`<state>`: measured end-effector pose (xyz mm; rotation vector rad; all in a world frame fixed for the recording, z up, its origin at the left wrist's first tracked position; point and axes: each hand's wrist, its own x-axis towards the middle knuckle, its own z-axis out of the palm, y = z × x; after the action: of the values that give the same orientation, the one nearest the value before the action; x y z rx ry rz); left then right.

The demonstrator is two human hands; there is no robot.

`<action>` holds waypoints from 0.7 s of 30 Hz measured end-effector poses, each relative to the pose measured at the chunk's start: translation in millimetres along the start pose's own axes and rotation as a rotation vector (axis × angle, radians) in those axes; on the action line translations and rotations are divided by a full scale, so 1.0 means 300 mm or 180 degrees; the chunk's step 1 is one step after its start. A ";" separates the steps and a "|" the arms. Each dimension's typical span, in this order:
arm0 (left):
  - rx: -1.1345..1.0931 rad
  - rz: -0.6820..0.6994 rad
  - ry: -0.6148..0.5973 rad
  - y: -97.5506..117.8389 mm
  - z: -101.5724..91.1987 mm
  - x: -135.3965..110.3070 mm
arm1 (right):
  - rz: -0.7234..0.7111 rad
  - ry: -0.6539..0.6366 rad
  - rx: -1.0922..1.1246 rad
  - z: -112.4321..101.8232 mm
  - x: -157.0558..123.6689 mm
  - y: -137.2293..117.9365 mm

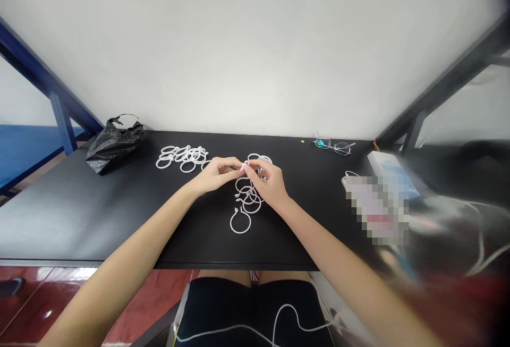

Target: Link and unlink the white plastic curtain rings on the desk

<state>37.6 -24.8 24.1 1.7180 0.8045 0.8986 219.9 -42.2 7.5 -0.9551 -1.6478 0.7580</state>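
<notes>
Your left hand (215, 174) and right hand (271, 181): bare, slim fingers. Forearms (137, 246) bare too, all the way to the lower left and lower right edges. Bottom centre, you wear shorts (219, 302), plain, near-black; bare legs (223, 277) show past the hems. Thin white cable (286, 305) loops over your lap.

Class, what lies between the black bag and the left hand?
A cluster of white rings lies between the black bag and left hand, in the head view.
</notes>
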 end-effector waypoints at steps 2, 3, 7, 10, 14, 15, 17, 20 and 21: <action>0.0122 0.0062 -0.0071 0.003 -0.001 0.000 | -0.0029 0.0027 -0.0064 -0.001 -0.001 0.001; 0.0179 0.0087 -0.0087 0.003 0.000 0.000 | -0.0066 0.0056 -0.0104 -0.001 -0.001 0.003; 0.0183 0.0120 0.0036 -0.009 0.002 0.000 | -0.0178 0.0109 -0.0151 0.000 -0.001 0.011; 0.0039 -0.0035 0.0073 -0.019 0.003 -0.002 | -0.0110 0.0076 -0.0044 0.001 0.000 0.014; -0.0368 -0.0343 -0.0195 -0.014 0.008 -0.003 | -0.0032 0.0021 0.0157 0.003 0.001 0.015; -0.0425 -0.0380 -0.0230 -0.011 0.010 -0.003 | -0.0032 0.0008 0.0194 0.003 0.001 0.014; -0.0445 -0.0402 -0.0242 -0.005 0.012 -0.003 | -0.0023 -0.0014 0.0256 0.003 0.002 0.013; -0.0361 -0.0340 -0.0197 -0.004 0.014 -0.002 | 0.0009 -0.0015 0.0304 0.004 0.001 0.013; -0.0323 -0.0320 -0.0190 -0.006 0.014 -0.001 | 0.0011 -0.0013 0.0310 0.004 0.001 0.014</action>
<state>40.8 -26.5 21.3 1.5944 0.7854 0.8030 219.6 -40.0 3.7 -0.8883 -1.5984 0.8354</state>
